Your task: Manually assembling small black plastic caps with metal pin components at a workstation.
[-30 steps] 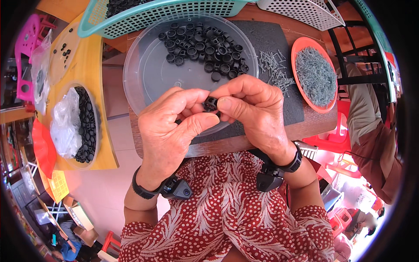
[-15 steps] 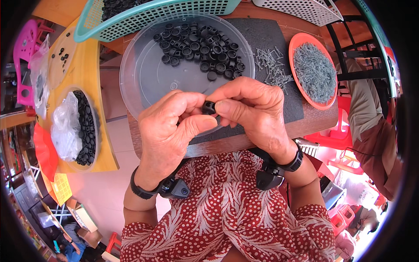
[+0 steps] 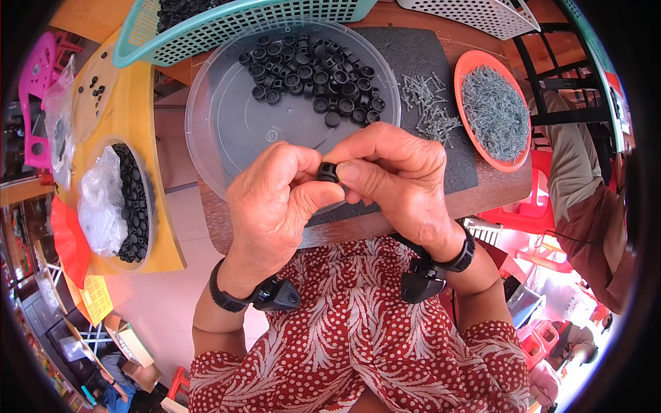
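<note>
Between my two hands is a small round black plastic part (image 3: 328, 172), held over the near rim of a clear plastic tub. My left hand (image 3: 272, 196) pinches it from the left with thumb and forefinger. From the right, the thumb and forefinger of my right hand (image 3: 396, 172) close on the same part. Its underside is hidden by my fingers. Many similar black parts (image 3: 320, 76) lie heaped in the far half of the tub (image 3: 227, 131). Loose silver screws (image 3: 430, 103) are spread on a dark mat (image 3: 413, 51) right of the tub.
An orange bowl (image 3: 463, 127) of screws sits at the right. Behind the tub stands a teal basket (image 3: 255, 34) with black parts; a white basket (image 3: 475, 15) is at the far right. On the yellow table (image 3: 164, 227) at left, a container (image 3: 148, 255) holds black parts and a plastic bag (image 3: 103, 199).
The black part has turned slightly between my fingers and shows more of its ribbed side. Both hands stay nearly in place.
</note>
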{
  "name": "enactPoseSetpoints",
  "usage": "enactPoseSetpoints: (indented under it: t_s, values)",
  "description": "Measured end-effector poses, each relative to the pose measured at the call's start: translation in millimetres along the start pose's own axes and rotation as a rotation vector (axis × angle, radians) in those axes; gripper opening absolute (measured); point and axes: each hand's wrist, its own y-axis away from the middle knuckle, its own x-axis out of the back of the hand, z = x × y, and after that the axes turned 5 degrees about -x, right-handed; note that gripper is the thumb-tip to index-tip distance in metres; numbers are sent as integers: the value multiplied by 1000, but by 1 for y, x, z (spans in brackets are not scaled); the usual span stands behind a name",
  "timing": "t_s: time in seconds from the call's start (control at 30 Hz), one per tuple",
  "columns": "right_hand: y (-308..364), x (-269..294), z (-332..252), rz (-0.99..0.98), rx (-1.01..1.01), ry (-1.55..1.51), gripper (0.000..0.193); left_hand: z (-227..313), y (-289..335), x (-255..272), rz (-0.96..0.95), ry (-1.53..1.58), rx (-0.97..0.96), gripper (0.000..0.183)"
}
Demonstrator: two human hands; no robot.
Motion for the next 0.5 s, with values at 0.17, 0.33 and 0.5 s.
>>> enactPoseSetpoints:
  t_s: [0.17, 0.33, 0.5]
  values:
    - [-1, 1, 1, -17, -40, -50, 9, -3, 0, -3, 22, -48, -51, 29]
    - [1, -1, 1, -22, 16, -4, 8, -8, -2, -1, 10, -62, -117, 29]
    - [3, -1, 1, -52, 56, 135, 8, -4, -3, 4, -24, -224, -199, 28]
